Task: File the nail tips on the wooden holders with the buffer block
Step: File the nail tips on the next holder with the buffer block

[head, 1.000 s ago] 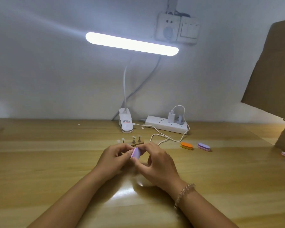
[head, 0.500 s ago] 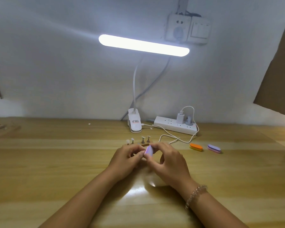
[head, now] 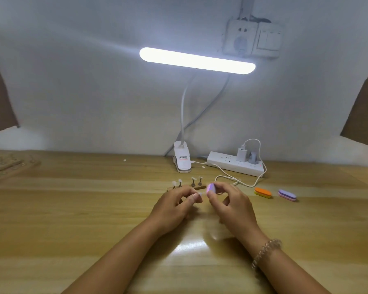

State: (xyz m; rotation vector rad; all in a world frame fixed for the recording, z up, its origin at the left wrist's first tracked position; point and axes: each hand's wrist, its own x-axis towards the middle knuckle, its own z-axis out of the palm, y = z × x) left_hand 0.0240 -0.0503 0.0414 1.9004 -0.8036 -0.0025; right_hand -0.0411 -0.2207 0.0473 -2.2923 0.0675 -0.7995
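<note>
A purple buffer block [head: 210, 188] is pinched in the right hand [head: 232, 205] just in front of the wooden holder [head: 198, 188], a pale nail tip [head: 198, 195] gripped beside it in the left hand [head: 173, 205].

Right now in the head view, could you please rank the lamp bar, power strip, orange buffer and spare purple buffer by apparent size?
1. lamp bar
2. power strip
3. orange buffer and spare purple buffer: they look alike, so I will not rank them.
</note>
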